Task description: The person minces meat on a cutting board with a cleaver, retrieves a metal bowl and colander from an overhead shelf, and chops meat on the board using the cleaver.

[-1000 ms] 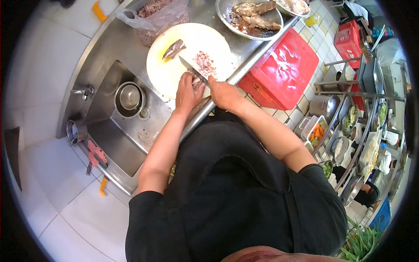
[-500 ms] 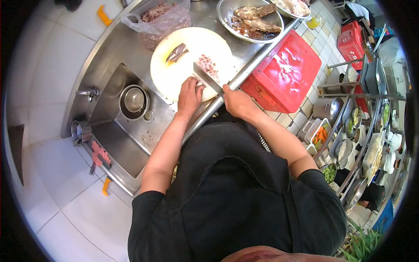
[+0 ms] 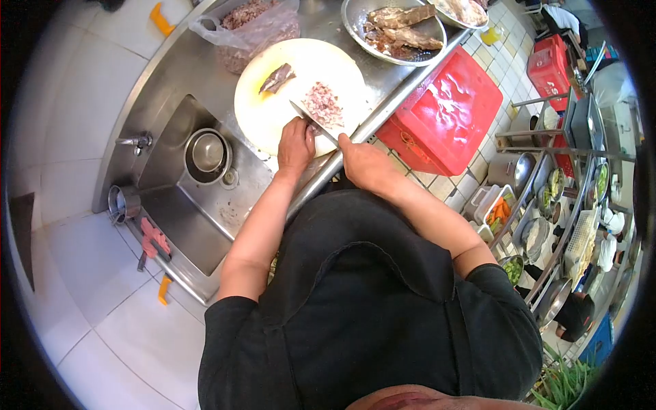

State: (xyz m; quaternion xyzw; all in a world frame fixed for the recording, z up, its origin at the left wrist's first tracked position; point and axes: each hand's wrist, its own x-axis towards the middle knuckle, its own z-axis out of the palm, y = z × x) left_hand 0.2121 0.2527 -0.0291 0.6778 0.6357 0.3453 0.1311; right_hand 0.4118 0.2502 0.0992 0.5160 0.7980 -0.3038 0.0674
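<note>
My right hand (image 3: 363,161) is closed round the handle of a knife (image 3: 316,121), whose blade lies across the lower part of a round cutting board (image 3: 263,116). Just left of the blade, my left hand (image 3: 296,145) has its fingers curled down on a piece of meat, mostly hidden under them. Chopped meat (image 3: 323,104) forms a small pile on the other side of the blade. A dark strip of meat (image 3: 277,78) rests on the upper left of the board.
A plastic bag of minced meat (image 3: 256,41) and a metal bowl with large meat pieces (image 3: 400,60) stand beyond the board. At left is a sink (image 3: 198,198) holding bowls. A red crate (image 3: 447,109) stands right of the counter, near shelves of food. Another person (image 3: 575,314) is at far right.
Since half a second ago, the knife and my right hand have shifted slightly left, with the blade nearer my left fingers. My left hand has moved little.
</note>
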